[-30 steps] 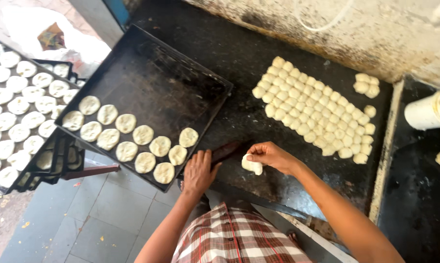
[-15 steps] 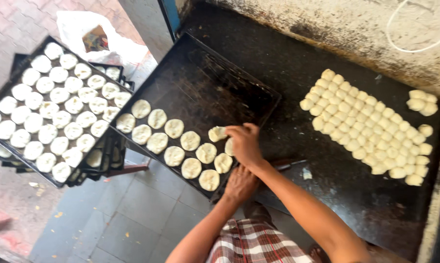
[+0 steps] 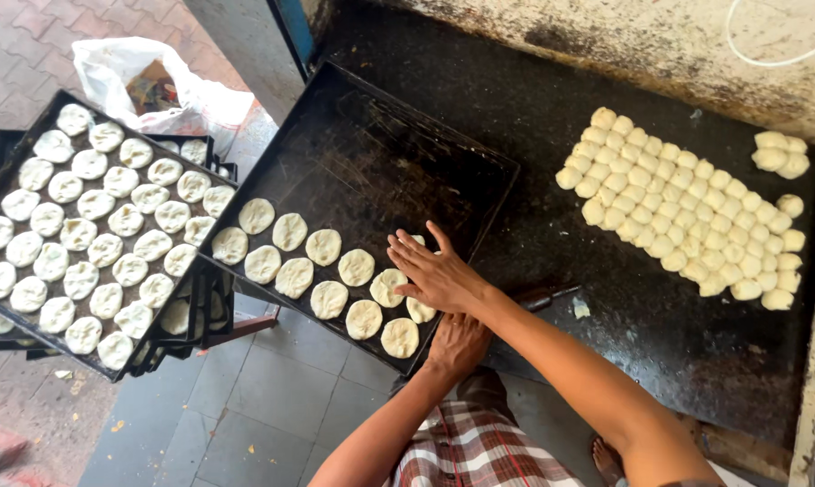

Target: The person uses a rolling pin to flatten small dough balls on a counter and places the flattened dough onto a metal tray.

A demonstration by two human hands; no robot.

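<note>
Right hand: we are pressing our right hand (image 3: 436, 275), flat with the fingers spread wide, down onto a dough disc (image 3: 418, 242) near the middle of the frame; it is gripping nothing, and the disc is mostly hidden under the palm.
Left hand: we are resting our left hand (image 3: 457, 344) on the near edge of the black baking tray (image 3: 371, 153), just below the right wrist; whether its fingers are curling round the rim we cannot tell.
Tray in work: the tray is sitting at centre frame, tilted, with two rows of flattened discs (image 3: 322, 246) along its lower edge and its whole upper half bare.
Done so far: at the left of the frame a filled tray (image 3: 92, 225) is lying on a stack of other trays, covered in discs row on row.
Left to do: at the right of the frame a block of small dough balls (image 3: 682, 216) is waiting unflattened on the dark worktop (image 3: 606, 108), with a few loose balls (image 3: 780, 153) at upper right.
Our judgement: we are roughly a third of the way through this tray, and many balls are remaining.
Surroundings: a white plastic bag (image 3: 146, 77) is lying at upper left on the paved floor.
</note>
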